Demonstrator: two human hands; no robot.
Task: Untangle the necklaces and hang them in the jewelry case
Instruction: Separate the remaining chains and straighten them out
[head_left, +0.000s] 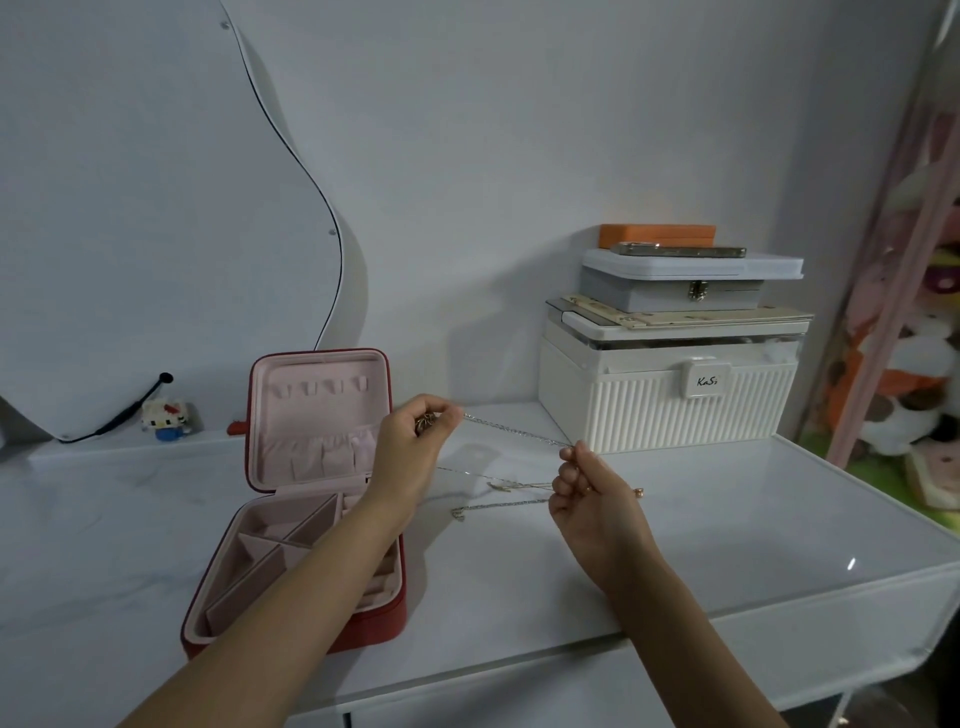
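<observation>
So the silver chain (514, 430) is pulled taut in the air between both hands, running from up-left down to the right, just right of the open case (311, 493). Left hand (415, 441) has its grip clamped on the far-left end, with what looks like a pendant bunched in the fingers. Right hand (587, 488) pinches the other end, nearer the camera. The hooks (322, 387) sit in the lid's top row, left of and a bit beyond the left hand, so that hand is clearly the closer one for hanging; I'd guess the chain has to swing from near-level to dangling.

The chain itself is thin, pale and glinty. Two more necklaces (498, 493) lie on the table below the hands: a gold-ish one and a silvery one, close together, can't tell if they're crossed.
</observation>
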